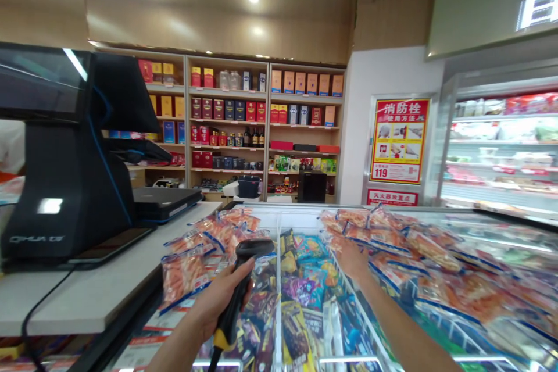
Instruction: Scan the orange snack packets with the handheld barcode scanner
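Note:
My left hand [226, 290] is wrapped round the black grip of a handheld barcode scanner [239, 285], whose head points forward and right over the freezer. Yellow trim and a cable show at its lower end. My right hand [352, 258] reaches to the near left edge of a pile of clear bags of orange-pink food [387, 232]. Its fingers blend into the bags, so their grip is unclear. Similar clear bags [187, 273] lie on the left side of the freezer, beyond my left hand. Colourful packets [305, 285] fill the wire compartments between my arms.
A black checkout terminal [65, 180] stands on the white counter [100, 290] at left, its cable hanging over the front. Shelves of boxed goods [226, 110] line the back wall. A red and yellow sign [397, 139] hangs beside a lit display fridge [501, 151].

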